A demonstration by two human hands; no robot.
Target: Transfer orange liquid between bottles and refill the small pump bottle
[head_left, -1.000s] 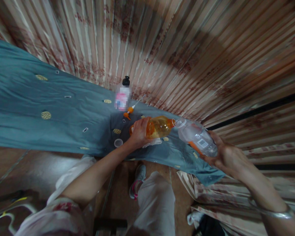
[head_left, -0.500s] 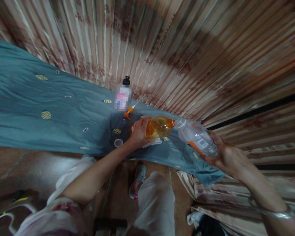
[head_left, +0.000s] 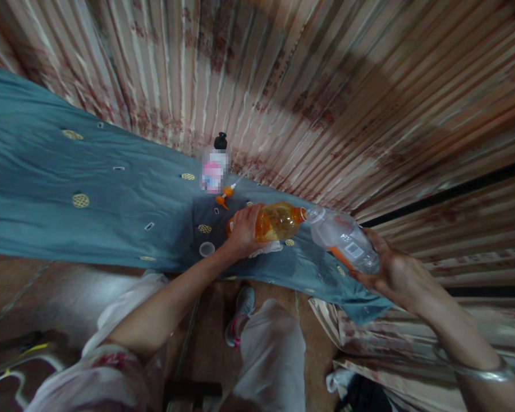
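The left hand (head_left: 242, 232) grips the orange-filled clear plastic bottle (head_left: 281, 222) lying sideways, neck pointing away from its fingers, mouth to mouth with the near-empty clear plastic bottle (head_left: 341, 234) that the right hand (head_left: 395, 273) cradles in curled fingers

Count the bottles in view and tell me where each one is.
3. An orange bottle in the left hand, a clear bottle in the right hand, and a black-capped bottle standing behind them on the blue cloth.
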